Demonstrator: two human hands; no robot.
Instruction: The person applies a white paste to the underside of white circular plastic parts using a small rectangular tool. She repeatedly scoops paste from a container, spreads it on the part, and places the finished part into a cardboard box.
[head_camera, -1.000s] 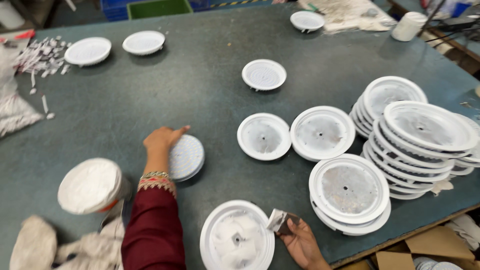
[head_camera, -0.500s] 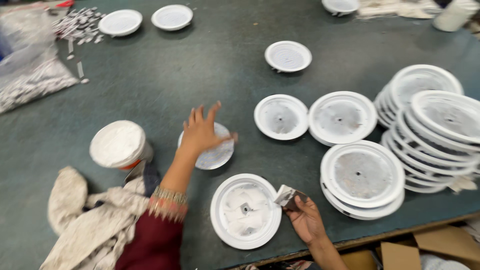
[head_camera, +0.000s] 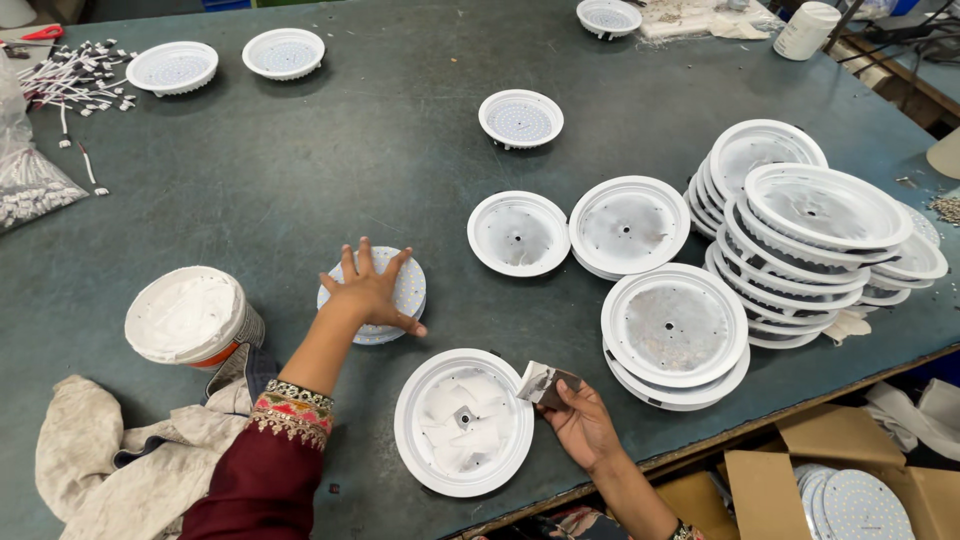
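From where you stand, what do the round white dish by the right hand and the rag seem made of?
The dish looks like white-coated metal or plastic: smooth, thin raised rim, centre hole; which one is unclear. The rag looks like woven cloth: matte, crumpled, off-white.

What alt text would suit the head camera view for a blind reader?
A person's left hand presses flat on a small stack of round white discs, while the right hand holds a small grey pad beside a white round housing on a green table.
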